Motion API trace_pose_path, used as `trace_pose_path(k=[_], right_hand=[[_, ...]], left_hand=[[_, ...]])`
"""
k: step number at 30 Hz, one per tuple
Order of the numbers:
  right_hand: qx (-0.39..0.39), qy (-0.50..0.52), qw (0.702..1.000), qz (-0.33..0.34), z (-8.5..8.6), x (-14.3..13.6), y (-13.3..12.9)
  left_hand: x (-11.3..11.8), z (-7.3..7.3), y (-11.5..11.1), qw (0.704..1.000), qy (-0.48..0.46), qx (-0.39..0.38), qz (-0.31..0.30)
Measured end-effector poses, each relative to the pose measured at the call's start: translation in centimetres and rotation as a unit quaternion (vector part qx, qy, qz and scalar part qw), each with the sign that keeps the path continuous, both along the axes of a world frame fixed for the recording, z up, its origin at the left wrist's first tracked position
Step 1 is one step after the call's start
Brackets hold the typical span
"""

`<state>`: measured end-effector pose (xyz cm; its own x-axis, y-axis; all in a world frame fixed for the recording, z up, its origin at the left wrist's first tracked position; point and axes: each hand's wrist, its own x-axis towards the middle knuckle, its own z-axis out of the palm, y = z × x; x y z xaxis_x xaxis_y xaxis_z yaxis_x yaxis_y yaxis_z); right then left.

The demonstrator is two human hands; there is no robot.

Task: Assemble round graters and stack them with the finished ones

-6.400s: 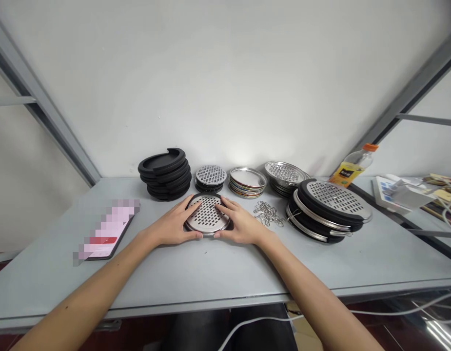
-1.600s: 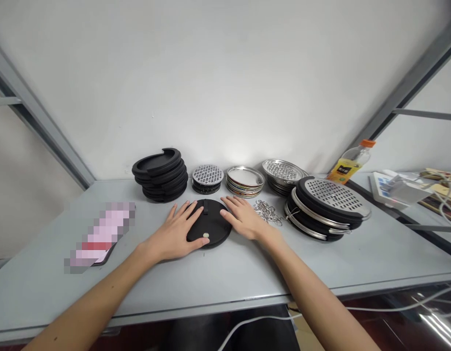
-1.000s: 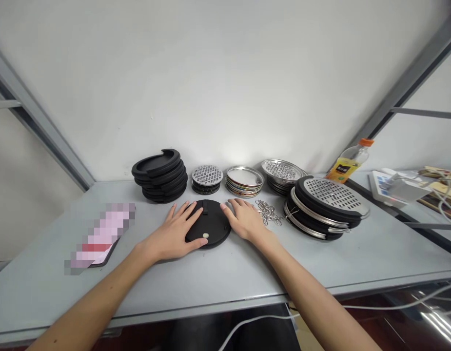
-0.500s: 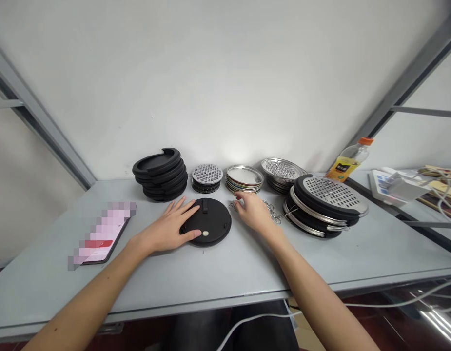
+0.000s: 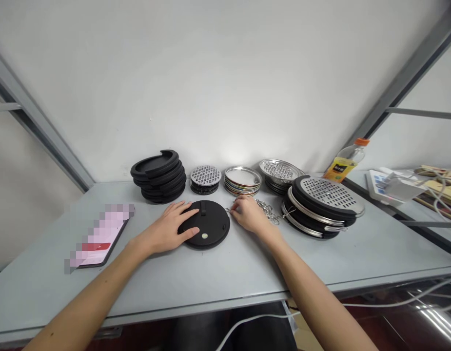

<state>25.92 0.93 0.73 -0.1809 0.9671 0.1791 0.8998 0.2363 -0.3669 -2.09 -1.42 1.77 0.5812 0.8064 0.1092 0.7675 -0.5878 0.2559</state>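
Observation:
A round black disc [image 5: 206,225] lies flat on the grey table, with a short dark tab near its far edge and a pale round spot near its close edge. My left hand [image 5: 169,229] rests over the disc's left side, its fingers stretched out and the thumb on the surface. Just right of the disc, my right hand [image 5: 247,213] has thumb and fingertips pinched at the tabletop. A small bent-wire metal piece [image 5: 227,210] shows at those fingertips. More loose wire pieces [image 5: 268,211] lie in a heap behind that hand, partly hidden by it.
Along the wall stand black notched rings [image 5: 158,178], small perforated metal discs [image 5: 205,175], shiny round plates [image 5: 243,178] and metal grater discs [image 5: 280,170]. A stack of black rings with grater plates [image 5: 323,204] is at right, near a bottle [image 5: 344,163]. A phone [image 5: 104,236] lies left.
My right hand has lowered slightly, and its fingertips have closed together at the small wire piece. My left hand stays on the disc, with its fingers drawn a little closer together.

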Motion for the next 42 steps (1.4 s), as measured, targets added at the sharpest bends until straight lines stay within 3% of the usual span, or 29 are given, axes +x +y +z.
trace_pose_path(k=[23,29,36,40,42], right_hand=[[0.042,0.046,0.998,0.033,-0.7,-0.2,0.2],[0.049,0.129,0.99,0.023,-0.5,-0.2,0.2],[0.086,0.283,0.954,0.048,0.1,-0.8,0.3],[0.056,0.38,0.923,0.034,0.0,-1.0,0.7],[0.023,0.449,0.893,0.027,-0.2,-1.1,0.9]], left_hand=[[0.3,0.3,-0.6,0.999,-0.019,0.026,-0.034],[0.5,0.1,-0.8,0.998,-0.016,0.043,-0.032],[1.1,-0.2,-0.9,0.996,-0.029,0.073,-0.031],[2.1,-1.0,-0.9,0.994,-0.054,0.093,0.004],[2.3,-1.3,-0.8,0.994,-0.06,0.092,0.014]])
